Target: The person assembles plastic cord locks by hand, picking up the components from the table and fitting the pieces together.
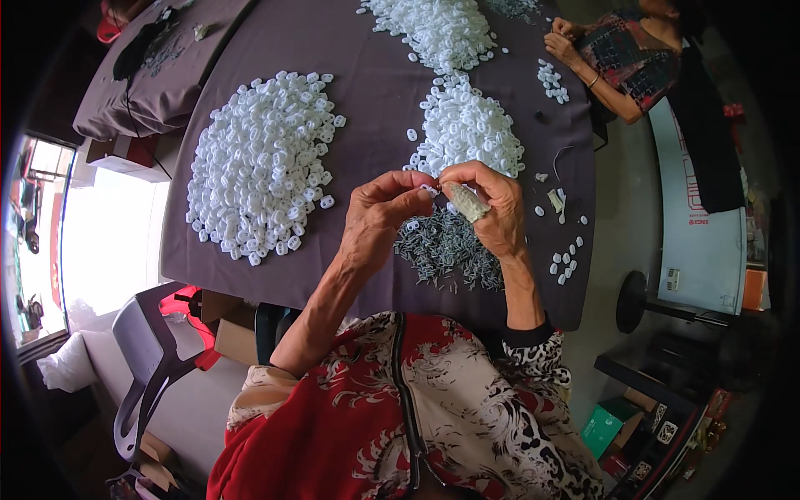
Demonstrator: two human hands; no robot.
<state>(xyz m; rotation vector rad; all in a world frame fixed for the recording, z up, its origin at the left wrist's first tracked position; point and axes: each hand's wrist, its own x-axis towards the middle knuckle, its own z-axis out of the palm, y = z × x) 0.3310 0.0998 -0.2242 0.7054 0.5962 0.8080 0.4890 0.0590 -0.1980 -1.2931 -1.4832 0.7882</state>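
Above the far edge of the heap of thin grey metal-looking pins (450,254), the left hand (379,210) pinches a small white oval plastic piece (429,191); the right hand (497,210) pinches beside it, on what I cannot tell. A slack grip could drop the piece there.

The left hand (375,218) pinches a small white oval plastic piece (430,190) near the far edge of a loose heap of short, thin, dark-grey rods (450,254). The right hand (500,208) has its fingertips just beside that piece. Beyond the rod heap lies a pile of matching white pieces (471,133); left of it spreads a broader white mound (258,167); right of it, several loose white ovals (567,272).
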